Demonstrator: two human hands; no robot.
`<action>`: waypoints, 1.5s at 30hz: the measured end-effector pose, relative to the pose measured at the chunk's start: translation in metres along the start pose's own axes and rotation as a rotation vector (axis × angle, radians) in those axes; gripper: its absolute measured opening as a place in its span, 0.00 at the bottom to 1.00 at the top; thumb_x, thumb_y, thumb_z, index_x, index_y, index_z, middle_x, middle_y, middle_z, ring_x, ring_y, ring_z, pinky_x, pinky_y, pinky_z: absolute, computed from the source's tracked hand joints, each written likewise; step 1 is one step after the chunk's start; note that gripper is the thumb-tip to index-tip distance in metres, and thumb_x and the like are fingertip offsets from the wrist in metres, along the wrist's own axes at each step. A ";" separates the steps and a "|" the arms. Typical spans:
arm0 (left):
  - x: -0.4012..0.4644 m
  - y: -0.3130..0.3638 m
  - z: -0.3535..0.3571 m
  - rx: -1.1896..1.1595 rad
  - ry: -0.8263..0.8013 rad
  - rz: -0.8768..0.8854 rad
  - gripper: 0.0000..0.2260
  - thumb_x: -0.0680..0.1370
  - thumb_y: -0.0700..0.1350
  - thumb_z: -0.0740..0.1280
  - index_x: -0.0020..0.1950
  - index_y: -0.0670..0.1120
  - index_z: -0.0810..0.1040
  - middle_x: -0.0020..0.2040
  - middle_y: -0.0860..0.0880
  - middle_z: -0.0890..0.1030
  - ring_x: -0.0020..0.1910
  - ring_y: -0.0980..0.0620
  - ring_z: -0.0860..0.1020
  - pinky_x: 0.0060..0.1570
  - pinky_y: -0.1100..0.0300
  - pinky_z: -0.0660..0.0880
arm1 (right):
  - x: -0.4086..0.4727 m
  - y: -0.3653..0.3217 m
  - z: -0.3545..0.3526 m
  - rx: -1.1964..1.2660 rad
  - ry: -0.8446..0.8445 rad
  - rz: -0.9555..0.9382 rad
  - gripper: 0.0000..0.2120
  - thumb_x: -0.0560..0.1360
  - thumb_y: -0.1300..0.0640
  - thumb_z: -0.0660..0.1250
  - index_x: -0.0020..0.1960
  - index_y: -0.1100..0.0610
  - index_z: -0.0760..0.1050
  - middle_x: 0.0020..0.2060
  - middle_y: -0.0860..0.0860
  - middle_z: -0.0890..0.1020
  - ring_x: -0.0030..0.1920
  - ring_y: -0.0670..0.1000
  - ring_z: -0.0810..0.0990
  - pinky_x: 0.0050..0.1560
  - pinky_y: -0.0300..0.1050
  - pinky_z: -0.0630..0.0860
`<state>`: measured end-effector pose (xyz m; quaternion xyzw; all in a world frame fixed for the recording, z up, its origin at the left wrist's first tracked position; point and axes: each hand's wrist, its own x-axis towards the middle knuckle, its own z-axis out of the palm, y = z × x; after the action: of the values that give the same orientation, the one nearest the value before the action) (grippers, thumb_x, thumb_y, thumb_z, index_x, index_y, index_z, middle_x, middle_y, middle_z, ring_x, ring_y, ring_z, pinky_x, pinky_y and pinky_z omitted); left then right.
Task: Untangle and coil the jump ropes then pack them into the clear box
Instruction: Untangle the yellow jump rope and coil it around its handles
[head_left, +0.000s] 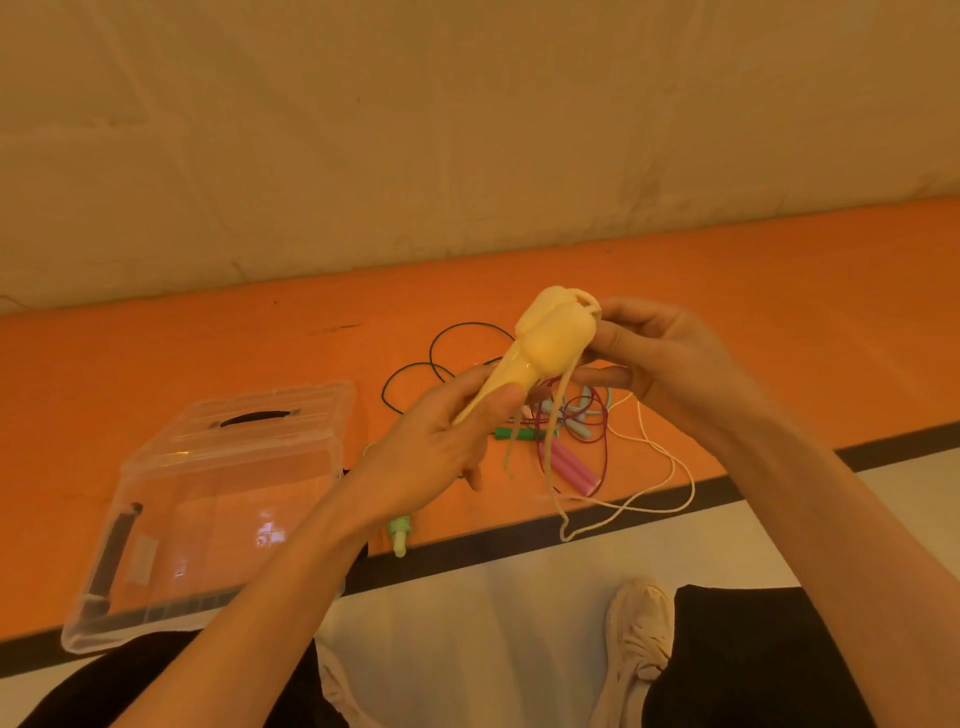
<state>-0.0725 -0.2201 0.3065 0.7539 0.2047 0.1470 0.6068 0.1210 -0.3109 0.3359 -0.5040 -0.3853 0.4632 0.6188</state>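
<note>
Two pale yellow jump-rope handles (545, 343) are held side by side above the orange mat. My left hand (441, 441) grips their narrow lower ends. My right hand (660, 353) pinches the rope at their wide tops. The pale yellow rope (618, 512) hangs down and loops across the mat's edge. On the mat behind lies a tangle of ropes: pink handles (571, 467), a green handle (511, 434), a dark red cord (602, 441), a dark green cord (441, 358). The clear box (208, 499) lies on the left with its lid shut.
A light green handle (400, 535) sticks out near the box's right corner, below my left wrist. The orange mat (779, 312) ends at a black strip, with pale floor in front. My knees and shoes are at the bottom. A wall rises behind.
</note>
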 end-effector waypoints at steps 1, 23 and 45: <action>0.000 0.000 0.003 -0.050 -0.015 -0.016 0.18 0.80 0.57 0.58 0.63 0.48 0.74 0.43 0.36 0.77 0.27 0.55 0.65 0.31 0.60 0.76 | 0.000 0.000 -0.001 -0.003 0.000 -0.003 0.10 0.60 0.53 0.73 0.41 0.53 0.85 0.37 0.52 0.84 0.39 0.48 0.84 0.37 0.38 0.81; 0.000 0.010 0.006 0.755 0.191 0.020 0.28 0.67 0.73 0.52 0.53 0.52 0.66 0.36 0.53 0.73 0.35 0.52 0.73 0.32 0.54 0.66 | -0.006 -0.007 -0.019 -0.199 0.146 0.175 0.11 0.76 0.68 0.62 0.54 0.59 0.80 0.46 0.54 0.86 0.48 0.51 0.84 0.45 0.40 0.81; 0.001 0.006 0.000 0.637 0.131 -0.035 0.16 0.73 0.63 0.65 0.55 0.55 0.71 0.37 0.54 0.76 0.33 0.58 0.73 0.32 0.61 0.68 | -0.003 0.008 0.012 -0.267 0.217 0.052 0.15 0.66 0.49 0.72 0.47 0.57 0.82 0.43 0.60 0.84 0.40 0.52 0.81 0.39 0.45 0.78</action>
<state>-0.0707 -0.2206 0.3127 0.8911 0.2920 0.1132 0.3284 0.1072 -0.3101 0.3299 -0.6385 -0.3612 0.3668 0.5722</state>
